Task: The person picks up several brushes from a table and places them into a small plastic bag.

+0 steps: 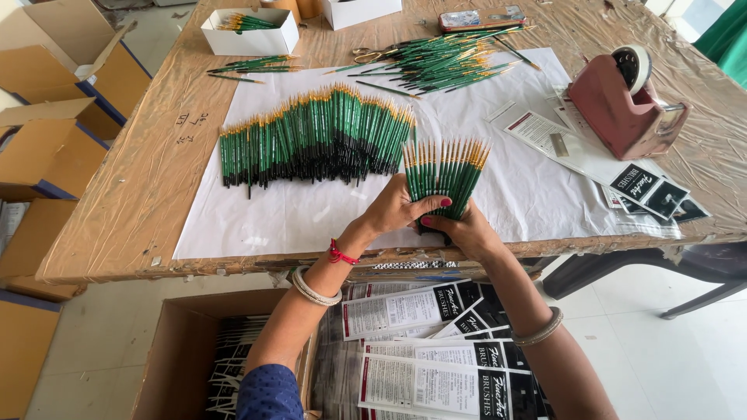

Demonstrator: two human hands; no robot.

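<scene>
My left hand and my right hand together grip a fanned bunch of green-handled paint brushes, tips pointing away, held just above the white paper sheet near the table's front edge. To the left of the bunch a long row of the same green brushes lies fanned on the paper. A looser pile of brushes lies farther back, beside a pair of scissors.
A red tape dispenser stands at the right, with printed packaging sleeves beside it. A white box holding brushes sits at the back left. Below the table lie stacked printed sleeves and an open cardboard carton. Cardboard boxes stand left.
</scene>
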